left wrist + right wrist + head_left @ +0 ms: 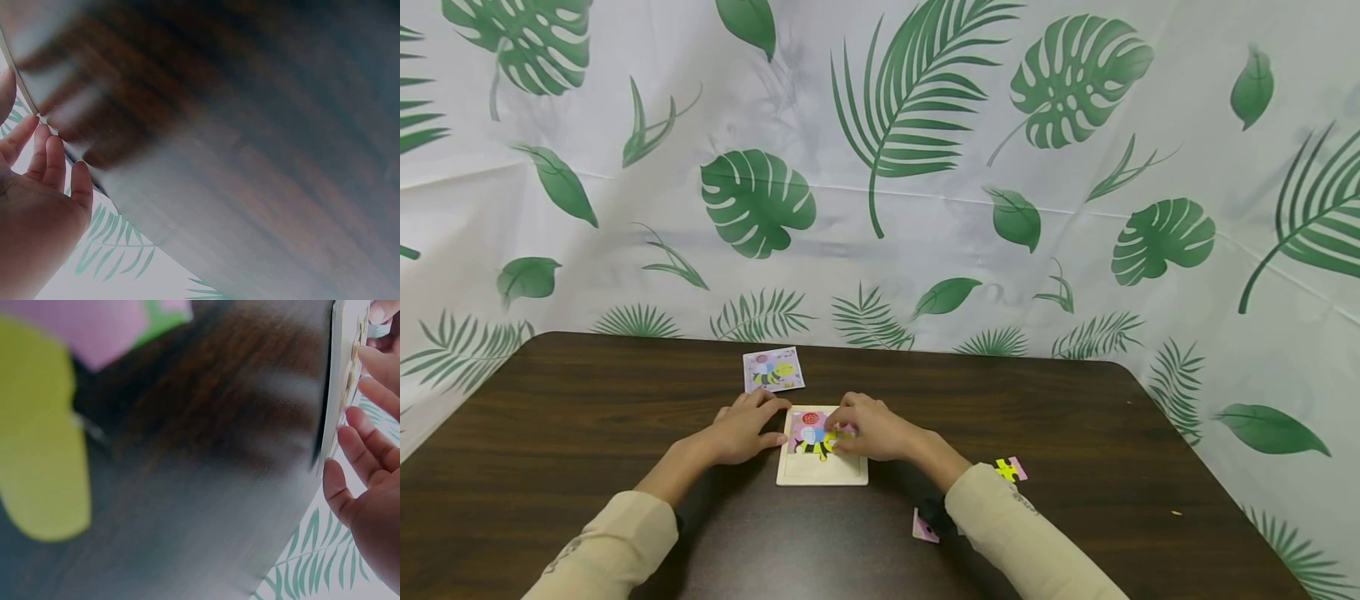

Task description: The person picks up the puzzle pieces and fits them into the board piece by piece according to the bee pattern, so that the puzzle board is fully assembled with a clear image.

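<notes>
Bee puzzle [812, 450] lies partly hidden behind the right fingers [848, 417].

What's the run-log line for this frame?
left hand: at left edge of puzzle tray; right hand: fingers at tray's bee picture; tray: bottom strip unfilled; loose pieces: right of tray; picture card: beyond tray

The left hand [741, 431] and the right hand [874, 430] are bare. The left sleeve [606, 546] and the right sleeve [1026, 537] are cream, and each carries a dark marking [1024, 502], too small to read. A black object [936, 513] shows beside the right cuff [972, 492], its shape partly hidden.
</notes>
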Demonstrator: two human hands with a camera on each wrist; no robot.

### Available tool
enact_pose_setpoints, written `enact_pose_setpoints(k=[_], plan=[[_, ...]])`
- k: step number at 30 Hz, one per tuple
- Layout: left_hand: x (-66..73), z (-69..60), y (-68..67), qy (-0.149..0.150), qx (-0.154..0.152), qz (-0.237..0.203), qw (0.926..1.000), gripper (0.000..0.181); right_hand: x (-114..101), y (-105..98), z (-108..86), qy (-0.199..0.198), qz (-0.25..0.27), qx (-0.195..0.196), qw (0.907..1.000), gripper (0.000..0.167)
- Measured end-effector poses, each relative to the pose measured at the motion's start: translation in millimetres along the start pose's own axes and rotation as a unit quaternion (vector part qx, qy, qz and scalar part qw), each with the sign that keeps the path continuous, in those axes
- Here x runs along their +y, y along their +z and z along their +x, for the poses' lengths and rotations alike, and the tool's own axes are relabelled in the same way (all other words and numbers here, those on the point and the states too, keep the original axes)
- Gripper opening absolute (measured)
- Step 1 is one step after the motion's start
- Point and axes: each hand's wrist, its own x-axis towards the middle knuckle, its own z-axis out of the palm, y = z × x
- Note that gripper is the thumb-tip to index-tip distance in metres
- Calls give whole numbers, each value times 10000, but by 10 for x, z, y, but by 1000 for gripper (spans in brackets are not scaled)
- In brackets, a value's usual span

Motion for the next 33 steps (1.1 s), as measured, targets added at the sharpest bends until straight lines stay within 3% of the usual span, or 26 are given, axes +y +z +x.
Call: enact_pose_setpoints(k=[16, 33], plan=[[3, 2, -4, 6, -14, 14, 10000, 42, 64, -97, -110, -77, 441, 3, 9990, 26], [-1, 0, -2, 25, -32, 14, 10000, 43, 222, -207, -330, 96, 338, -55, 9994, 30]])
